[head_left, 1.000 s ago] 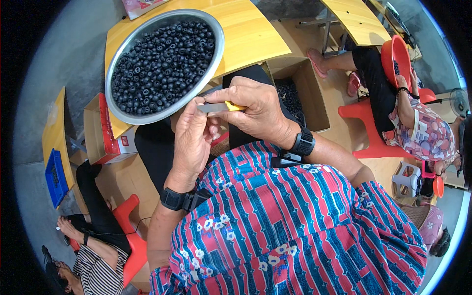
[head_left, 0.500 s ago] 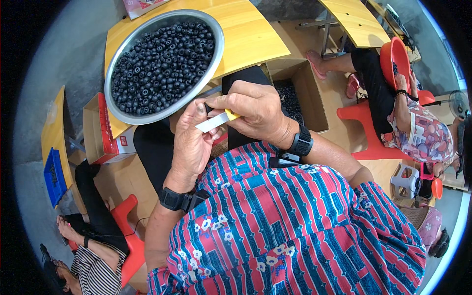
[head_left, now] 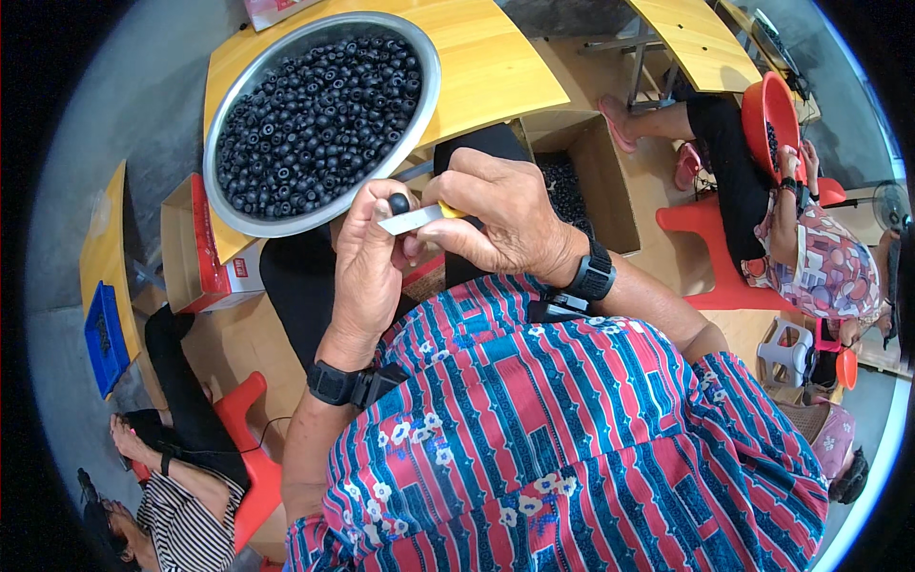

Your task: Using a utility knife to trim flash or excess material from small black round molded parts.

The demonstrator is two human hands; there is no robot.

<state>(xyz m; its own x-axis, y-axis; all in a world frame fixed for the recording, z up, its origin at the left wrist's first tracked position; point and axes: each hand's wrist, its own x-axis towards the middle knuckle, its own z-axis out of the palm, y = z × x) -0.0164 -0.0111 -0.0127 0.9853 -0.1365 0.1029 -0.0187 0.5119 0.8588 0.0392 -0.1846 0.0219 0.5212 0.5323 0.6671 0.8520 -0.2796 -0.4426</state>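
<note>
Seen from above, a seated person's left hand (head_left: 370, 255) pinches one small, round, dark bead-like piece (head_left: 399, 202) between thumb and fingers, near the rim of a metal basin (head_left: 433, 100) heaped with similar pieces. The basin sits at the edge of a yellow desk (head_left: 500, 71). The right hand (head_left: 510, 217) has its fingers wrapped around a short knife (head_left: 408, 221), its flat blade crossing just beside the left thumb.

The blade could nick that bare thumb if it slips off the smooth, curved piece. A loose pinch could let the piece drop toward the lap.

The right hand covers most of the knife's yellow handle, and the left fingertips behind the piece are hidden. The blade seems to touch the piece, though at this size I cannot be sure.
</note>
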